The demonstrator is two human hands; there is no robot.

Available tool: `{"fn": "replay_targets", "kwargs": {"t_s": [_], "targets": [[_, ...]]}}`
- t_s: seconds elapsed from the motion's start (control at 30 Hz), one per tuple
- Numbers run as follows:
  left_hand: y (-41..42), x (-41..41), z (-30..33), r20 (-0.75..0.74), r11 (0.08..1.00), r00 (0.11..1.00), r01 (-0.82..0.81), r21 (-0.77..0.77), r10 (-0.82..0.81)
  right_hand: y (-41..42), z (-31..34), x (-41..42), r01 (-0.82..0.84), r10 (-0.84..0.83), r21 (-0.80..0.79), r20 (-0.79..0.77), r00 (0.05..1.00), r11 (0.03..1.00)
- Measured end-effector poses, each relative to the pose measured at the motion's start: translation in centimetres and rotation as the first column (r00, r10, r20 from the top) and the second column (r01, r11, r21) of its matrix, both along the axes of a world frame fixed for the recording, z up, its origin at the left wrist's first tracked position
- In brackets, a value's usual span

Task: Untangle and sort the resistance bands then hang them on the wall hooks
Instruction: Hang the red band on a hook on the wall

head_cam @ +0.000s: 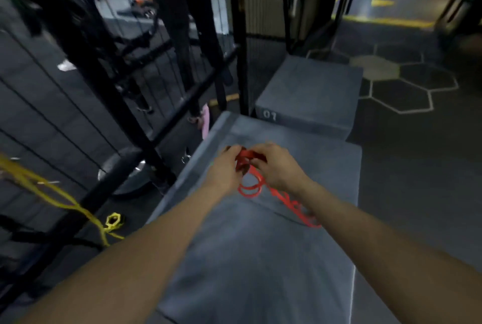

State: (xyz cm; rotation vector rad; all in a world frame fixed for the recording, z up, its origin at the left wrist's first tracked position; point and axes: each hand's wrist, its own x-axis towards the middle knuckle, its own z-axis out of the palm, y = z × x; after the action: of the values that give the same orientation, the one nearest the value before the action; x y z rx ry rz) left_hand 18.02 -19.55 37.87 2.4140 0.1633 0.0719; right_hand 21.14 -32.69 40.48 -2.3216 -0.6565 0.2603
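Red bands (250,177) sit bunched between our two hands above the grey box (260,245), near its far end, with loops drooping below and a tail trailing right onto the padded top. We judge the bundle is held up so the knot hangs loose and can be picked apart. Our left hand (225,167) pinches the left side of the tangle; our right hand (273,164) curls over the right side, each grip clamped on band. Both forearms reach forward and converge. Left of us, a yellow band (52,193) hangs against the black rack (125,115).
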Motion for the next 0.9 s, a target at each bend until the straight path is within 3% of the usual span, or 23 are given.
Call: {"fn": "replay_targets", "kwargs": {"t_s": [0.17,0.43,0.5,0.63,0.83,0.9], "targets": [[6.4,-4.4,9.9,0.131,0.999,0.991,-0.018,-0.042,0.023,5.5,10.4,-2.4,-0.114,0.103,0.061,0.156,0.982,0.992],[14.1,-10.3,20.3,0.186,0.984,0.967,-0.170,-0.045,0.175,13.4,21.5,-5.7,-0.148,0.080,0.263,0.251,0.965,0.953],[15.7,-11.9,22.6,0.185,0.984,0.967,-0.172,-0.042,0.177,15.0,23.5,-6.5,-0.188,0.108,0.256,0.298,0.948,0.948],[18.6,-15.3,26.5,0.167,0.963,0.970,-0.137,-0.233,0.179,17.7,26.7,-7.8,-0.215,0.100,0.304,0.355,0.930,0.928],[22.5,-18.9,30.5,0.157,0.958,0.963,-0.179,-0.224,0.217,20.8,30.6,-10.0,-0.285,0.152,0.391,0.336,0.929,0.875],[23.3,-19.6,31.3,0.183,0.937,0.948,-0.203,-0.285,0.261,21.5,31.4,-10.7,-0.325,0.195,0.400,0.332,0.923,0.857]]}}
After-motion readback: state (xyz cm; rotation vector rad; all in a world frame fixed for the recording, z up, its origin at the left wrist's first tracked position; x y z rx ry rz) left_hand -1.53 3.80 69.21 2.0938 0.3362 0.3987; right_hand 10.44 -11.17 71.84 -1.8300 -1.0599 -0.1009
